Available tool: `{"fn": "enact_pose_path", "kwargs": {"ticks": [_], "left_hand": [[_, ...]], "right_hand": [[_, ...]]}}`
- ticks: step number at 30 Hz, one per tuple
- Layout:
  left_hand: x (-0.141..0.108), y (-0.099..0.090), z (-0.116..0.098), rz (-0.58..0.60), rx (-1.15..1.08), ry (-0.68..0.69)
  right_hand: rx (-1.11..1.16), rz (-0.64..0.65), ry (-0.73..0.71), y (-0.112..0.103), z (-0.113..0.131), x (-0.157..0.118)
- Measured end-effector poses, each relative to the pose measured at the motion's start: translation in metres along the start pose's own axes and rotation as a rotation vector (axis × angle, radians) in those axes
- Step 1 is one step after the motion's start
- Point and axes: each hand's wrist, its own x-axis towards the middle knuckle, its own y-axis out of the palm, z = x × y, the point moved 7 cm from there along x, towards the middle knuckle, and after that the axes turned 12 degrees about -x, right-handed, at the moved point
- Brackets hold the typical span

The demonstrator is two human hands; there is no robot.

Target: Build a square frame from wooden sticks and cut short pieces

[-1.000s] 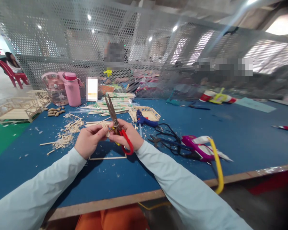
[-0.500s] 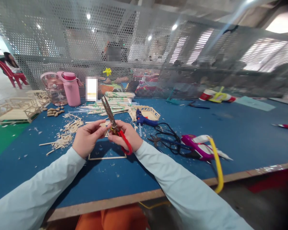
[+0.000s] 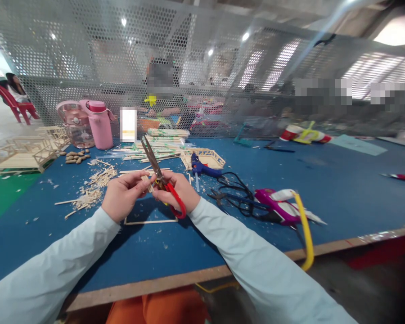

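Note:
My left hand (image 3: 123, 193) pinches a few short wooden sticks (image 3: 147, 183) between thumb and fingers. Right beside it, my right hand (image 3: 180, 191) is wrapped round red-handled scissors (image 3: 151, 155), whose blades point up and away to the left. The fingertips of the right hand also come close to the sticks; whether they touch them I cannot tell. Below both hands a thin rectangular frame of sticks (image 3: 151, 222) lies on the blue table (image 3: 148, 256), its far part hidden by the hands.
Stick offcuts (image 3: 97, 184) and peanuts (image 3: 76, 157) lie left. Behind stand a pink bottle (image 3: 100, 128), a clear jug (image 3: 79, 130) and bundled sticks (image 3: 165, 141). A blue glue gun (image 3: 204, 167), pliers (image 3: 219, 196) and a purple glue gun (image 3: 278, 209) with cords lie right. Stick models (image 3: 23, 155) stand far left.
Almost nothing differs. Both hands stay in place with the scissors and sticks, and the sticks in my left hand show slightly tilted.

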Motion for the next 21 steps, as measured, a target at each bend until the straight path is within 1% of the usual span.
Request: {"fn": "enact_pose_path", "kwargs": {"ticks": [4, 8, 11, 13, 17, 21], "left_hand": [[0.0, -0.001, 0.003, -0.013, -0.05, -0.034], [0.003, -0.009, 0.01, -0.106, -0.188, -0.091], [0.004, -0.013, 0.013, -0.155, -0.267, -0.12], [0.004, -0.013, 0.013, -0.164, -0.278, -0.124], [0.002, -0.011, 0.011, -0.158, -0.291, -0.088], [0.002, -0.008, 0.01, -0.129, -0.318, -0.062]], "right_hand": [[-0.003, -0.011, 0.011, -0.001, 0.002, 0.0], [0.06, -0.059, 0.067, -0.004, -0.002, 0.001], [0.113, -0.129, 0.11, -0.004, -0.005, 0.001], [0.126, -0.172, 0.13, -0.003, -0.007, 0.001], [0.152, -0.238, 0.17, 0.0, -0.009, 0.0], [0.195, -0.248, 0.234, 0.003, -0.011, -0.002]]}}
